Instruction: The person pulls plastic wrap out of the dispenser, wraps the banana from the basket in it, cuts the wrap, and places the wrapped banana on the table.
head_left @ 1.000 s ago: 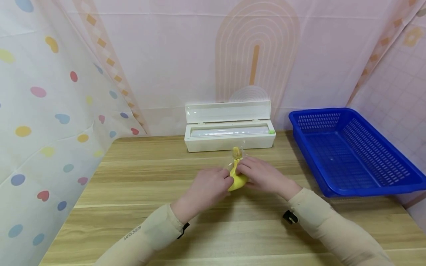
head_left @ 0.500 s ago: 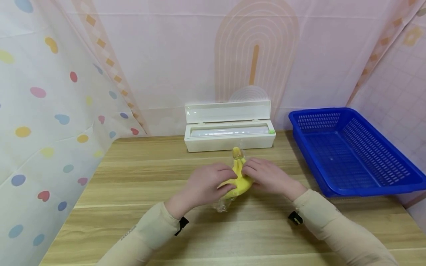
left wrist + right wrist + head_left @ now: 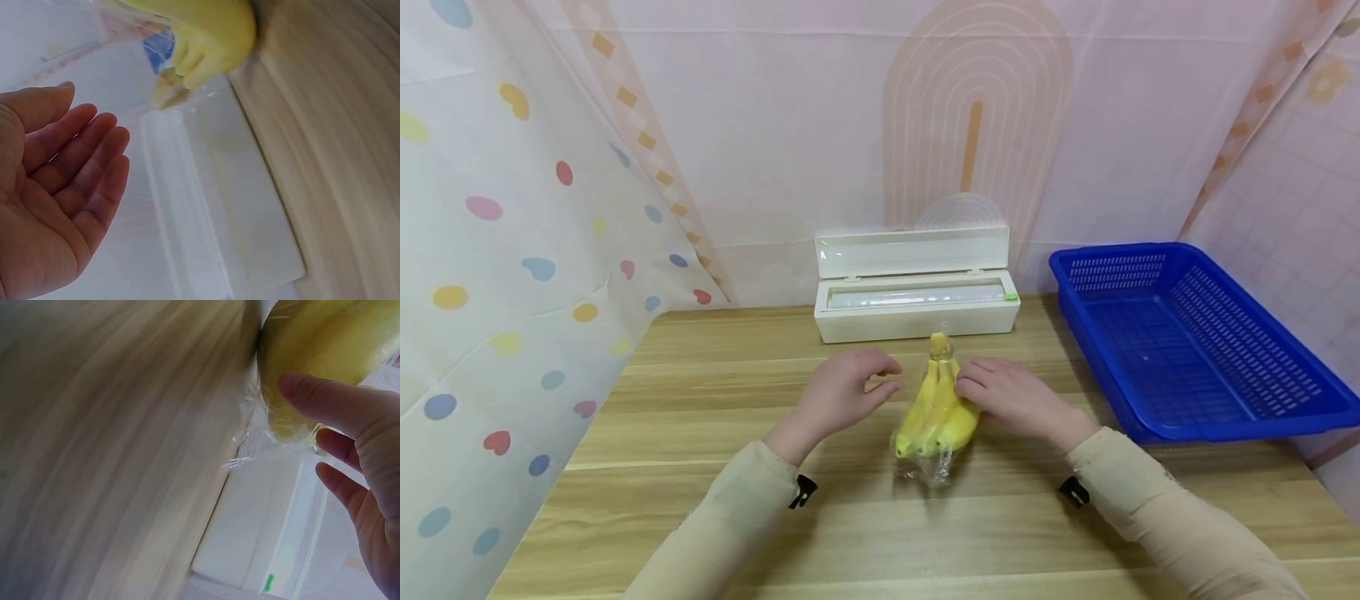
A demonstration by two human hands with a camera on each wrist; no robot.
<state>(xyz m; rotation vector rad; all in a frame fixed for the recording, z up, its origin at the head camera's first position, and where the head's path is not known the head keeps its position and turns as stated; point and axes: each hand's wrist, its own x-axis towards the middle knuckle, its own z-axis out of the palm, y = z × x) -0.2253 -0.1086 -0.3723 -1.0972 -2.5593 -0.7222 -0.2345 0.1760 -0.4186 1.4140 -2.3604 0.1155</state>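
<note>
A bunch of yellow bananas (image 3: 938, 408) lies on the wooden table in the head view, its stem toward the back. Clear plastic film (image 3: 934, 468) wraps it and bunches up in creases at the near end. My left hand (image 3: 842, 396) is held apart, left of the bananas, with loosely bent fingers and nothing in them. On the other side my right hand (image 3: 1015, 400) touches the bunch. In the right wrist view its thumb (image 3: 319, 397) lies against the wrapped bananas, while the fingers are spread near the film.
Behind the bananas stands a white cling film box (image 3: 917, 317) with its lid raised and a roll inside. A blue plastic basket (image 3: 1120, 375) is on the right. Patterned cloth (image 3: 760, 150) hangs along the back and sides of the wooden table (image 3: 715, 400).
My left hand has let go of the bananas and drawn away left. The right hand has shifted slightly right, staying at the bunch. More of the bananas and the creased film now shows.
</note>
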